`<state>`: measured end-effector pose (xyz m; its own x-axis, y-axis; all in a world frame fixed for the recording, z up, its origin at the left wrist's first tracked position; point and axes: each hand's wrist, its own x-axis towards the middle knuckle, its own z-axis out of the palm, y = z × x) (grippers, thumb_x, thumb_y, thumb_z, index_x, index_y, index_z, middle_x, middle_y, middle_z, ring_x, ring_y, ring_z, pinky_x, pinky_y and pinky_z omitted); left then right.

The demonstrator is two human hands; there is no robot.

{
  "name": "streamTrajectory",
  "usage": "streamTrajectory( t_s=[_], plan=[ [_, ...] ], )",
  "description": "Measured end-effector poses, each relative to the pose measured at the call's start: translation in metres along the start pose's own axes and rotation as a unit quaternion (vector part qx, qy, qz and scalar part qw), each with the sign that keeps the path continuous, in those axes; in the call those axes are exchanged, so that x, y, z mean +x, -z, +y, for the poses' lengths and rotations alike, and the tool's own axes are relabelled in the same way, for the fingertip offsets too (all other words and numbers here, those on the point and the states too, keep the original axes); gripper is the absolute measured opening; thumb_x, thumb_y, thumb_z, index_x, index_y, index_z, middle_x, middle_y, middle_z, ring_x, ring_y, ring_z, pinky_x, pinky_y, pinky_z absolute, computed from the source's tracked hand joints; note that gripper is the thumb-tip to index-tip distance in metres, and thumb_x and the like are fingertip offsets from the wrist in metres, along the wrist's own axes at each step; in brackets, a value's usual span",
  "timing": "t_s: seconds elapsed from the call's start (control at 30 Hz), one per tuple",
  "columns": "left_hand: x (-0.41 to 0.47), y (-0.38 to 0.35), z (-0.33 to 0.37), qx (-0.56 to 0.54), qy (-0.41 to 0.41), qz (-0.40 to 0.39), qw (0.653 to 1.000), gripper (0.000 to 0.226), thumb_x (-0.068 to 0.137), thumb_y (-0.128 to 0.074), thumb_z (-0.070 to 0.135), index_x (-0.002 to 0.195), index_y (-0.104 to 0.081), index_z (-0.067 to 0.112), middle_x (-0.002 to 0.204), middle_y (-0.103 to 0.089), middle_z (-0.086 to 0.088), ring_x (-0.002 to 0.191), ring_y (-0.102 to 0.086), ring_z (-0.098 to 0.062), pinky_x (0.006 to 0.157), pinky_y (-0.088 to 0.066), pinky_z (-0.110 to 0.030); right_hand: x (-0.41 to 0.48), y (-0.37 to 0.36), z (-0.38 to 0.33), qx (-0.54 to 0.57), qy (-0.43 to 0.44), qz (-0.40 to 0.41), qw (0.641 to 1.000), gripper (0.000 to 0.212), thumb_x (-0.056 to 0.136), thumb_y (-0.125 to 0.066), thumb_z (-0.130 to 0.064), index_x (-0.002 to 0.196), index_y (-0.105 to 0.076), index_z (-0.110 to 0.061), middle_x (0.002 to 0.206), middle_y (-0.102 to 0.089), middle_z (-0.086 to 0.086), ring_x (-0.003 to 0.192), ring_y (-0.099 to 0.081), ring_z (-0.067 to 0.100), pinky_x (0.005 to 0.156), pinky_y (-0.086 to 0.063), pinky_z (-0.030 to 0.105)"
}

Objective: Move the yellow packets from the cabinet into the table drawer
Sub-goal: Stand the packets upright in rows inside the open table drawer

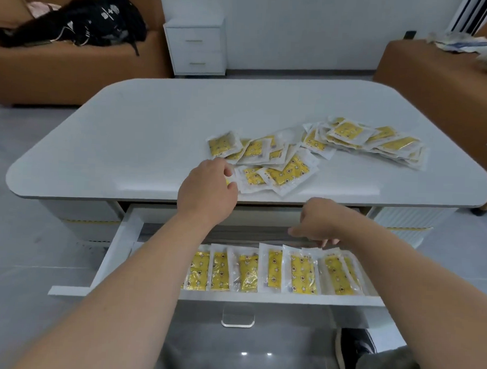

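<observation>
Drawer (260,296) packets (302,273): starred yellow labels, writing blurred.

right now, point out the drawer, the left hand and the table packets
drawer (117,251): head view, left wall
left hand (206,188): head view, back of hand
table packets (289,172): head view, a front packet's yellow middle

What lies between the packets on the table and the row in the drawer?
In the head view: the table's front edge, then the right hand over the drawer's bare back.

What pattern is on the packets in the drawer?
The packets are yellow with small stars and dark-outlined shapes, in clear wrappers; head view.
</observation>
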<state>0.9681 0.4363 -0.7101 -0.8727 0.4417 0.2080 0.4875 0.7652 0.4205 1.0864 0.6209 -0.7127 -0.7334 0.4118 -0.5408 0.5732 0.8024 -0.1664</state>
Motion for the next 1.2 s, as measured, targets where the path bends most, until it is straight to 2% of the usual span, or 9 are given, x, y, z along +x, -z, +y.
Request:
streamTrajectory(
  t_s=[0.13, 0.23, 0.4, 0.63, 0.77, 0.9, 0.97, 1.1, 1.2],
  plan=[
    [-0.003, -0.005, -0.009, 0.016, 0.062, -0.007, 0.998, 0.031, 0.097, -0.057, 0.025, 0.127, -0.057, 0.017, 0.122, -0.057, -0.003, 0.112, -0.055, -0.024, 0.085, -0.048, -0.037, -0.001, 0.021, 0.006, 0.303, -0.006, 0.075, 0.95, 0.019, 0.098, -0.064, -0.021, 0.096, -0.062, -0.002, 0.089, -0.074, 0.014, 0.059, -0.067, 0.019, 0.054, -0.052, 0.029],
    [0.001, -0.007, -0.016, 0.092, 0.04, -0.046, 0.994, 0.036, 0.102, -0.048, 0.026, 0.135, -0.052, 0.013, 0.133, -0.054, -0.008, 0.121, -0.049, -0.028, 0.093, -0.044, -0.041, 0.011, 0.023, 0.001, 0.435, -0.025, 0.149, 0.888, 0.023, 0.099, -0.061, -0.023, 0.089, -0.055, -0.004, 0.087, -0.073, 0.017, 0.057, -0.067, 0.022, 0.051, -0.051, 0.029],
    [0.019, -0.013, -0.03, 0.116, 0.047, -0.088, 0.988, 0.039, 0.104, -0.036, 0.033, 0.13, -0.05, 0.007, 0.125, -0.052, -0.009, 0.118, -0.047, -0.029, 0.087, -0.042, -0.042, 0.033, 0.017, -0.01, 0.463, -0.048, 0.182, 0.866, 0.029, 0.098, -0.061, -0.032, 0.108, -0.05, -0.007, 0.066, -0.069, 0.014, 0.043, -0.064, 0.019, 0.037, -0.045, 0.02],
    [0.028, -0.023, -0.032, 0.151, 0.033, -0.117, 0.981, 0.041, 0.099, -0.048, 0.045, 0.125, -0.05, 0.013, 0.124, -0.056, -0.008, 0.115, -0.051, -0.03, 0.085, -0.043, -0.042, 0.046, 0.02, -0.016, 0.462, -0.068, 0.197, 0.862, 0.026, 0.094, -0.06, -0.004, 0.076, -0.044, -0.013, 0.063, -0.062, 0.012, 0.058, -0.062, 0.026, 0.069, -0.059, 0.039],
    [0.031, -0.017, -0.027, 0.171, 0.077, -0.071, 0.98, 0.059, 0.09, -0.063, 0.049, 0.133, -0.045, 0.012, 0.126, -0.051, -0.012, 0.117, -0.05, -0.032, 0.087, -0.042, -0.04, 0.042, 0.023, -0.013, 0.474, -0.071, 0.22, 0.849, 0.006, 0.09, -0.056, -0.004, 0.088, -0.053, -0.009, 0.074, -0.067, 0.015, 0.053, -0.06, 0.023, 0.059, -0.054, 0.034],
    [0.031, -0.015, -0.026, 0.076, 0.145, -0.076, 0.984, 0.055, 0.085, -0.071, 0.034, 0.128, -0.047, 0.01, 0.123, -0.045, -0.013, 0.107, -0.053, -0.032, 0.084, -0.045, -0.04, 0.031, 0.022, -0.005, 0.5, -0.036, 0.248, 0.829, 0.03, 0.09, -0.052, -0.011, 0.119, -0.049, -0.019, 0.096, -0.067, 0.008, 0.063, -0.064, 0.02, 0.062, -0.059, 0.032],
    [0.031, -0.012, -0.022, 0.03, 0.167, -0.076, 0.983, 0.046, 0.086, -0.065, 0.023, 0.126, -0.046, 0.009, 0.121, -0.044, -0.013, 0.094, -0.052, -0.03, 0.075, -0.047, -0.038, 0.026, 0.02, 0.0, 0.482, -0.032, 0.26, 0.836, 0.04, 0.092, -0.05, -0.01, 0.13, -0.048, -0.024, 0.093, -0.067, 0.006, 0.061, -0.062, 0.018, 0.052, -0.052, 0.025],
    [0.031, -0.007, -0.016, -0.067, 0.17, -0.042, 0.982, 0.031, 0.087, -0.057, 0.02, 0.115, -0.052, 0.008, 0.112, -0.052, -0.012, 0.083, -0.055, -0.027, 0.055, -0.037, -0.03, 0.022, 0.018, 0.009, 0.443, -0.031, 0.266, 0.856, 0.044, 0.095, -0.046, -0.005, 0.132, -0.059, -0.024, 0.096, -0.063, 0.0, 0.058, -0.057, 0.012, 0.033, -0.036, 0.014],
    [0.024, -0.004, -0.004, -0.134, 0.152, -0.022, 0.979, 0.021, 0.087, -0.057, 0.022, 0.104, -0.055, 0.011, 0.096, -0.058, -0.006, 0.074, -0.055, -0.02, 0.052, -0.036, -0.028, 0.02, 0.015, 0.015, 0.44, -0.048, 0.258, 0.859, 0.045, 0.094, -0.043, -0.002, 0.127, -0.066, -0.022, 0.102, -0.064, 0.0, 0.065, -0.06, 0.013, 0.043, -0.047, 0.02]
  ],
)
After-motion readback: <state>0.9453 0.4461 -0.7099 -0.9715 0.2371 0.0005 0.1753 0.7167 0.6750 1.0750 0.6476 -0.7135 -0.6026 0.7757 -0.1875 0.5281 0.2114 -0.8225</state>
